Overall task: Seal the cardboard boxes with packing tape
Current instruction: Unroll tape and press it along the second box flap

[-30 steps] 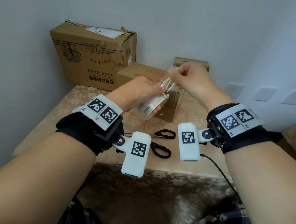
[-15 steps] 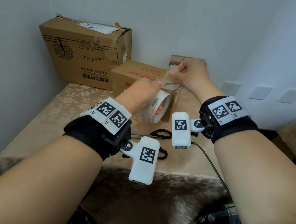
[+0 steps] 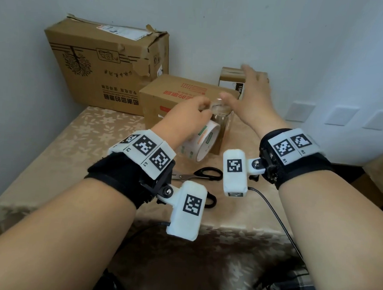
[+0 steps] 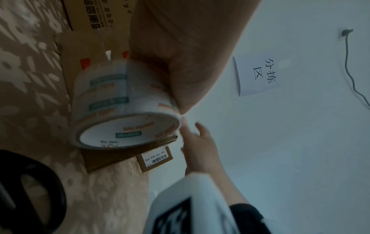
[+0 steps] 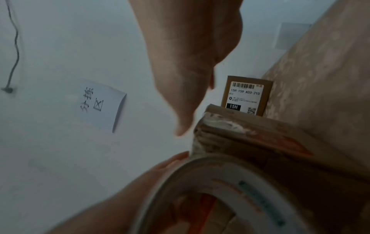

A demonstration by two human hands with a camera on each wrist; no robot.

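Observation:
My left hand (image 3: 193,115) grips a roll of clear packing tape (image 3: 200,142) with green and orange print, held against the near right corner of the medium cardboard box (image 3: 177,93) with red print. A short length of clear tape (image 3: 221,112) runs from the roll up onto that corner. My right hand (image 3: 247,90) is open with fingers spread, above the medium box's right end and in front of the small labelled box (image 3: 230,79). In the left wrist view the roll (image 4: 124,114) sits under my left palm. The right wrist view shows straight fingers (image 5: 186,110) above the box corner (image 5: 240,134).
A large dented box (image 3: 101,62) stands at the back left against the wall. Black-handled scissors (image 3: 204,174) lie on the patterned tablecloth (image 3: 74,152) in front of the roll. The table ends at a wall behind and at its right edge (image 3: 292,227).
My right hand has let go of the tape end, opened and moved forward over the boxes. My left hand has lowered the roll to the medium box's corner.

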